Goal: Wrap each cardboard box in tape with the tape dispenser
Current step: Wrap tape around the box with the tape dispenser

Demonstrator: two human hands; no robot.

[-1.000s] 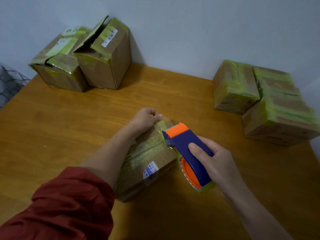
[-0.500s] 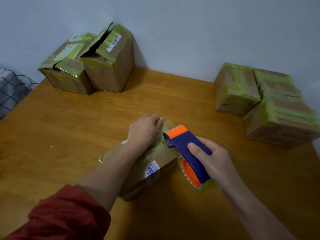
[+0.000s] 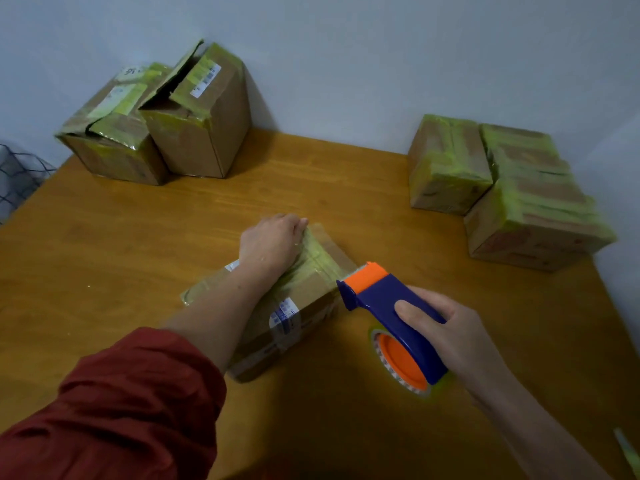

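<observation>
Hold-down: left hand [image 3: 272, 245] presses box [image 3: 311, 287] top, finger curl hidden. Taping: right hand [image 3: 450, 330] wrapped round tape dispenser [image 3: 379, 301], nose at box edge right of left hand. Risk: weak hold-down; pull drags box, tape [image 3: 313, 259] wrinkles.

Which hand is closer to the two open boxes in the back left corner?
Left. The left hand rests on the centre box, down-right of those open boxes; the right hand grips the tape dispenser, farther right and nearer the camera.
</observation>
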